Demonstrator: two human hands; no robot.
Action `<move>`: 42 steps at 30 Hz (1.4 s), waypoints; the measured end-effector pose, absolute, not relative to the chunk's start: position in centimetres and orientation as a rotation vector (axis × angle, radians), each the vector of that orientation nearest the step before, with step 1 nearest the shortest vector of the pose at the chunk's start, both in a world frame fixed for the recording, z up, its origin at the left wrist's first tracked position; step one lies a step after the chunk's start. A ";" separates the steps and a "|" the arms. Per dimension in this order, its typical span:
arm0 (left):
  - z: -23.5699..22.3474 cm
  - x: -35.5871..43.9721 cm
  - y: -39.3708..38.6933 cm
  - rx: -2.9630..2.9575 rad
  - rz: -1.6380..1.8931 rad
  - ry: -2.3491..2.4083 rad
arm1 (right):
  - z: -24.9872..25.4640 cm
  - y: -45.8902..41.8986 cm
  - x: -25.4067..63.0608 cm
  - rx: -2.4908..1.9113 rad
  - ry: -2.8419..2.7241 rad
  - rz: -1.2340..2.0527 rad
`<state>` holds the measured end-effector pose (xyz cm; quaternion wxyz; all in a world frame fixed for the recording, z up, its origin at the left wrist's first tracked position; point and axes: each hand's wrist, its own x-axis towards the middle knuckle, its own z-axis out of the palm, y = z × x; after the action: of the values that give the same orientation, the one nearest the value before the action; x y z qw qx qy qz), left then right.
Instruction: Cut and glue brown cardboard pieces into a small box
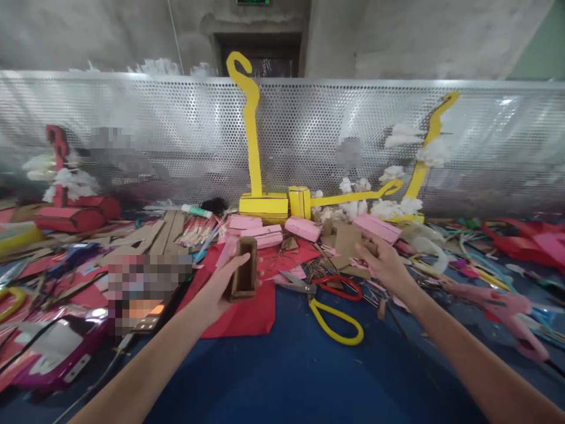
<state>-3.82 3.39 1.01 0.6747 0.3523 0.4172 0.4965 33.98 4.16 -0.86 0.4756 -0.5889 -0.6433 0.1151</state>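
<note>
My left hand (227,280) is wrapped round a small open cardboard box (244,282), its hollow inside facing me above a red sheet (260,315). Farther right, my right hand (380,259) has its fingers closed at the edge of a flat brown cardboard piece (347,242). Just behind those fingers lies a pink paper-covered box (375,228). Between the hands rest scissors (338,321) with one yellow and one red handle, blades pointing left. More pink boxes (265,235) sit beyond the left hand.
Yellow hook-topped stands (251,141) lean or lie along a perforated metal screen (176,129). At left are a red hooked stand (59,171), a purple device (62,353) and a phone (150,309). A pink glue gun (507,312) lies at right among scraps on the blue table (282,383).
</note>
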 end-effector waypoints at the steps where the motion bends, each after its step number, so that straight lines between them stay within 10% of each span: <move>1: 1.0 -3.7 3.3 0.810 1.108 0.959 | -1.1 4.3 34.0 -1.432 -1.583 0.309; 25: -1.0 -3.6 4.1 0.964 1.161 1.027 | 4.2 18.4 33.0 -1.875 -1.866 0.150; 42: 1.0 -2.6 2.3 0.655 0.969 0.636 | 12.0 6.0 25.1 -1.001 -1.683 0.627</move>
<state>-2.57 2.31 0.96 0.7865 0.3036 0.2953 0.4495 25.08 5.96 12.02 0.5163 -0.4170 -0.7010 0.2611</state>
